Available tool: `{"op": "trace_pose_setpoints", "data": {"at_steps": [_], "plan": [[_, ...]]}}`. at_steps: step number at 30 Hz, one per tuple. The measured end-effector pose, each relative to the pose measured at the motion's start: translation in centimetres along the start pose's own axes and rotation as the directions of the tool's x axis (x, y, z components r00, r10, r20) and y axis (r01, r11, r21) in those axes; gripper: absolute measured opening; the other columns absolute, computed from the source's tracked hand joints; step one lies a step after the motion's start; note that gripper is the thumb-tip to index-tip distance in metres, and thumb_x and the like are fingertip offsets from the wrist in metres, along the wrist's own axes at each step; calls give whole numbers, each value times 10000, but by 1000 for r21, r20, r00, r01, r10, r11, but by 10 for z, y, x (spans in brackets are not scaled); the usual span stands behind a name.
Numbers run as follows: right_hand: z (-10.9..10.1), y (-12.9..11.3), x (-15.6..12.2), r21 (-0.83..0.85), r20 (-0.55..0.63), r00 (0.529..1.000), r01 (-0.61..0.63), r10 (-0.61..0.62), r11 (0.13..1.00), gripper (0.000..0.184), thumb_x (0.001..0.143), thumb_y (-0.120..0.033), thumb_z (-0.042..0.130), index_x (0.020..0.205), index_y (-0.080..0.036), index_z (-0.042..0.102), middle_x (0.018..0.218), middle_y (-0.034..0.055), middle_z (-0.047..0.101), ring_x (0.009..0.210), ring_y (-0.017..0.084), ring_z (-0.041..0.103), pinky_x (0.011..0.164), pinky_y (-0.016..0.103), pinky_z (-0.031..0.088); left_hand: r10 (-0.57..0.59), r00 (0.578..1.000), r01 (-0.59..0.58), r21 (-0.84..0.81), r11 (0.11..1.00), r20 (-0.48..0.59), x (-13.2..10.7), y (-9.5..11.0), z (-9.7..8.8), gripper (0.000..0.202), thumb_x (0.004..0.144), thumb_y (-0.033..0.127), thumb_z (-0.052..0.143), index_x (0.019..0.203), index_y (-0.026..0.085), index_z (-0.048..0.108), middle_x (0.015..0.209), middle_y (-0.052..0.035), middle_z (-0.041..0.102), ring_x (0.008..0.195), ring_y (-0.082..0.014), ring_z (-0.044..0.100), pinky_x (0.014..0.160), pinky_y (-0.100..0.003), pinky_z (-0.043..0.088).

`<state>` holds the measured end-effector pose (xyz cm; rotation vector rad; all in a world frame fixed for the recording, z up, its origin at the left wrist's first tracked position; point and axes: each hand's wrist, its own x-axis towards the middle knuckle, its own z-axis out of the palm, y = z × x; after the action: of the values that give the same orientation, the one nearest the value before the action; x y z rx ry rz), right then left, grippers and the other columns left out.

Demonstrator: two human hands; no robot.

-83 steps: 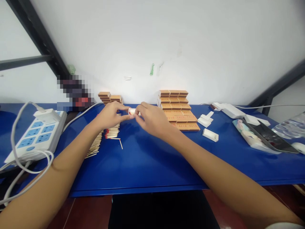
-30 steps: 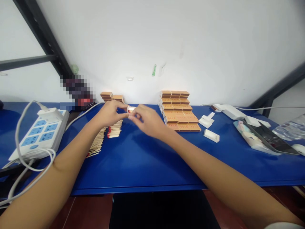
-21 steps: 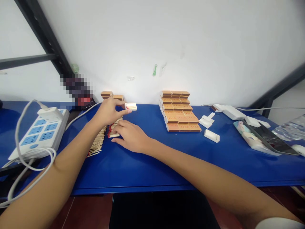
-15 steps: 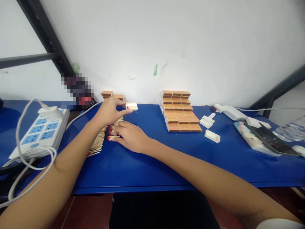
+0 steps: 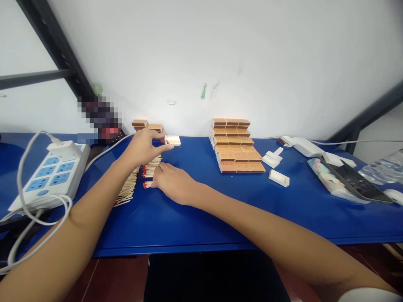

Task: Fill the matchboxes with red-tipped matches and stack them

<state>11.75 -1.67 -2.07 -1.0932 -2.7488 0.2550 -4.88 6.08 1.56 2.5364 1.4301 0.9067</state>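
While gripping box (image 5: pixel 174 141), likely for steadiness, between left hand's (image 5: pixel 143 145) half-parted fingers, pinching matches (image 5: pixel 147 184) nearside of box in closed right hand (image 5: pixel 176 183).

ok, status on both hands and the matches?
Left hand pinching white tray, some matches inside. Right hand gripping small match bunch. Loose match pile between the hands.

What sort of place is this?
Likely a small indoor workstation: a blue table by a white wall, with loose matches and stacked matchboxes on it.
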Motion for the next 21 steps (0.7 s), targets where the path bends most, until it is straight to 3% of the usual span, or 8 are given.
{"op": "trace_pose_setpoints", "data": {"at_steps": [9, 15, 21], "plan": [[-22, 14, -15, 93, -39, 999, -2, 6, 996, 200, 1137, -266, 589, 1116, -112, 714, 1161, 151, 720, 1119, 256, 660, 1014, 393, 522, 14, 1000, -14, -39, 999, 8, -1, 1, -1, 409, 908, 621, 772, 866, 221, 844, 904, -80, 835, 823, -268, 692, 763, -380, 463], [-48, 48, -27, 158, -154, 981, -93, 117, 983, 204, 1148, -289, 565, 1126, -124, 684, 1183, 139, 679, 1102, 238, 636, 1001, 368, 481, 31, 997, -27, -56, 998, 73, -1, -2, 2, 397, 895, 607, 769, 880, 220, 855, 924, -86, 854, 797, -271, 710, 733, -384, 451], [-58, 81, -28, 161, -281, 943, -139, 180, 977, 144, 1134, -241, 560, 1134, -144, 666, 1167, 120, 663, 1038, 227, 615, 952, 353, 474, 41, 985, -17, -142, 990, 165, -1, 3, 2, 405, 852, 625, 823, 1012, 262, 903, 928, -53, 855, 810, -260, 718, 706, -357, 461]]}}
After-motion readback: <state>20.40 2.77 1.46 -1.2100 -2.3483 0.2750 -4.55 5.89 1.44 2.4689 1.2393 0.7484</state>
